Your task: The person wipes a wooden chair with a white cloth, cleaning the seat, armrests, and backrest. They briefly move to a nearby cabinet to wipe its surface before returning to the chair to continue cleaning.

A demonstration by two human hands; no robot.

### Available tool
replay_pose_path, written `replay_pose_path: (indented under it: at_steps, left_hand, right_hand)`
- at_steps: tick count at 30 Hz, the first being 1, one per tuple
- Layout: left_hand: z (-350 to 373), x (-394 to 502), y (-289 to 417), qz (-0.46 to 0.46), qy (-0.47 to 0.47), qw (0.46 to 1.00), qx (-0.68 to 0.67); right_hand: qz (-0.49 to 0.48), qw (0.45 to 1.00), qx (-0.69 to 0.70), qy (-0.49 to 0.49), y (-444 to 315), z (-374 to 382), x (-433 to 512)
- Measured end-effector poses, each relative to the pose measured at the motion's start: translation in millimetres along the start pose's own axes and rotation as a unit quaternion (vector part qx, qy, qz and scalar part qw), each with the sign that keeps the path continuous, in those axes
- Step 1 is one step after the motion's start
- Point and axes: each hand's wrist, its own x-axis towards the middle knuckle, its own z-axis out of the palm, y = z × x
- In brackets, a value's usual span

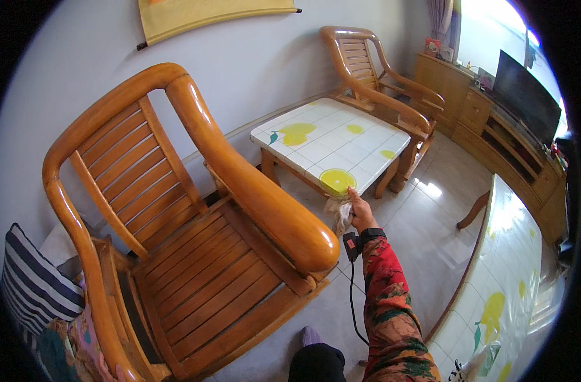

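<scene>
My right hand [361, 213] holds a crumpled whitish cloth [344, 216] at the near corner of a small wooden side table [319, 143] with a white tile-and-lemon patterned top. A black device on a cable [351, 246] sits at the right wrist. To the left stands a large varnished wooden armchair [214, 281] with a slatted back and seat; its rounded armrest lies just left of the right hand. At the bottom left, part of my left hand [110, 370] shows at the chair's other armrest, mostly cut off, so its grip is unclear.
A second wooden armchair [362, 62] stands beyond the side table. On the right is a long table [481, 281] with a similar top under clear plastic. Behind it, a wooden cabinet [476, 112] bears a television [526, 95]. A striped cushion [37, 281] lies far left.
</scene>
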Motion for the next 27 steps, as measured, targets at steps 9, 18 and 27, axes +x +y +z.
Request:
replay_pose_path:
  at_steps: [9, 18, 27]
  left_hand:
    - [9.6, 1.5, -19.9, 0.012, 0.007, 0.998, -0.058]
    - [29.4, -7.6, -50.5, -0.095, -0.002, 0.944, -0.315]
    - [26.0, -7.4, -44.5, -0.063, 0.035, 0.978, -0.194]
  right_hand:
    - [-0.200, 0.828, -0.519, -0.074, -11.5, -70.1, 31.5]
    - [-0.134, 0.953, -0.268, 0.041, -114.7, 109.1, -95.6]
    - [-0.330, 0.523, -0.786, -0.011, 1.5, 194.1, -204.9]
